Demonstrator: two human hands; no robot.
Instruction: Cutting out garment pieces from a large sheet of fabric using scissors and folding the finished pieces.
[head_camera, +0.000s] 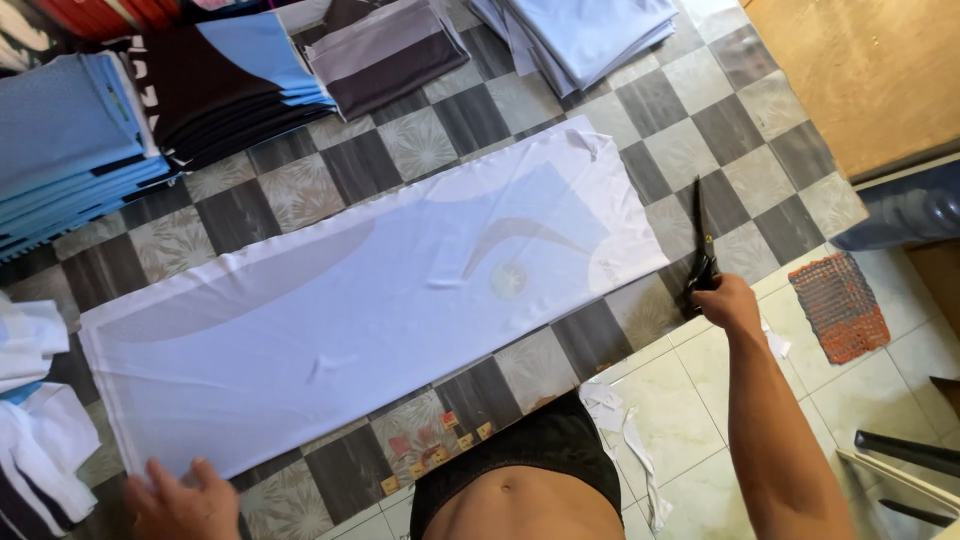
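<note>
— On the checkered table (300, 190), what do you see lying flat?

— I see a long white fabric panel (370, 290), thin and smooth, with faint grey curved shapes printed on it. It runs slantwise across the dark and pale squares. The right hand (728, 302) sits just off the panel's right end, closed around the handles of black scissors (702, 250), whose long blades point up past that end.

— And the other hand?

— The left hand (180, 495) lies open, fingers spread, pressing the panel's near left corner. The picture's bottom edge cuts off part of it.

— What else lies around the panel?

— Beyond the panel I make out folded stacks: blue cloth (70, 150), a dark-and-blue stack (235, 80) and a pale stack (585, 30), all cropped by the top edge. Left of the panel, white folded pieces (30, 400) are cut off. Right of it, on the pale tiled floor, I see a reddish woven mat (838, 305) and white scraps (630, 440). Small printed patches on the table's near edge are too small for me to read.
</note>
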